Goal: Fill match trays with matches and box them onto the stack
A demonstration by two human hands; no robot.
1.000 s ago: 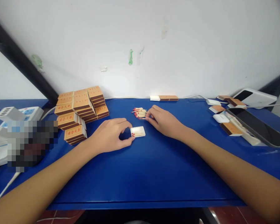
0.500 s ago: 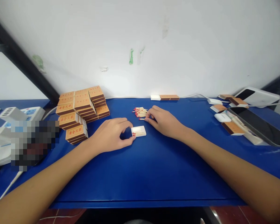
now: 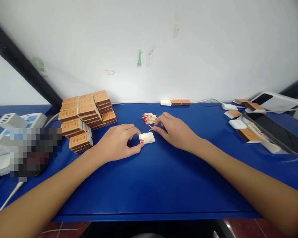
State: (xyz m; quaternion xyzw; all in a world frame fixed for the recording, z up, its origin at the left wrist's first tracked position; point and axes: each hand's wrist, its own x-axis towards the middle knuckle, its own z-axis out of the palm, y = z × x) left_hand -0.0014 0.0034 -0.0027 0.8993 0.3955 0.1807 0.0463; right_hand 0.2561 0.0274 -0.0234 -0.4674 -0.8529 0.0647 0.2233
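Observation:
A small white matchbox tray (image 3: pixel 147 138) lies on the blue table (image 3: pixel 149 178) with a few red-tipped matches in it. My left hand (image 3: pixel 118 142) pinches the tray's left end between thumb and forefinger. A loose pile of matches (image 3: pixel 149 118) lies just behind the tray. My right hand (image 3: pixel 175 131) rests beside the pile, its fingertips pinched on a single match (image 3: pixel 149 126) between pile and tray.
A stack of orange matchboxes (image 3: pixel 85 115) stands at the left. Power strips (image 3: pixel 5 132) and cables lie at the far left. At the right lie more matchboxes (image 3: pixel 248 135), white trays, an earbud case (image 3: pixel 236 124), a phone (image 3: pixel 278 132). An open matchbox (image 3: pixel 175 102) sits by the wall.
My right hand has drawn one match out of the pile and moved it toward the tray. My left hand and the tray have stayed put.

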